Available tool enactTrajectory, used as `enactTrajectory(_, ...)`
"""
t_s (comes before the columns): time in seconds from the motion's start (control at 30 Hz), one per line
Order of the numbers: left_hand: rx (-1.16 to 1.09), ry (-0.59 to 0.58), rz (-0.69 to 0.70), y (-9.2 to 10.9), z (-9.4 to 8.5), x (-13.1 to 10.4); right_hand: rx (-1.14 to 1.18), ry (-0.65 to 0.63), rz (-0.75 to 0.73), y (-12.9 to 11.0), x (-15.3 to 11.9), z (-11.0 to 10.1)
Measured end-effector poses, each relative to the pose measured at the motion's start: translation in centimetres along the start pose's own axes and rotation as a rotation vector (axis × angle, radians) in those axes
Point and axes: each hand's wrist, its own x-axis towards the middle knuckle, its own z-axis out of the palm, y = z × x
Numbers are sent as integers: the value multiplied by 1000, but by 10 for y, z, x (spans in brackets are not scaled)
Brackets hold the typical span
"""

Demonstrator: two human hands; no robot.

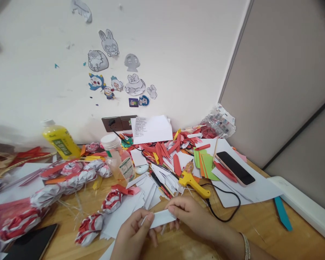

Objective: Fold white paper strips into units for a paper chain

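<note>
Between my two hands is a folded strip of white paper (pixel 162 219), held a little above the wooden table. My left hand (pixel 137 231) pinches its left end, thumb on top. At the other end, the thumb and fingers of my right hand (pixel 186 215) grip the right corner. Loose white paper sheets (pixel 119 216) lie just left of and behind my hands. Beyond my right hand rests a yellow hot glue gun (pixel 193 182) with a black cable. Red-and-white twisted paper pieces (pixel 89 228) sit to the left of my left hand.
Folded red paper pieces (pixel 165 150) and green sheets (pixel 206 162) heap up along the wall. A clear plastic jar (pixel 116 159) and a yellow bottle (pixel 61 141) stand at the back left. One phone (pixel 235 168) lies at right, a dark device (pixel 31 245) at front left.
</note>
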Motion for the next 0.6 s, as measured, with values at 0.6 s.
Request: enactTrajectory(0.6,267,36,-8,9,7,-6,-180,66,65,-3,-3,5)
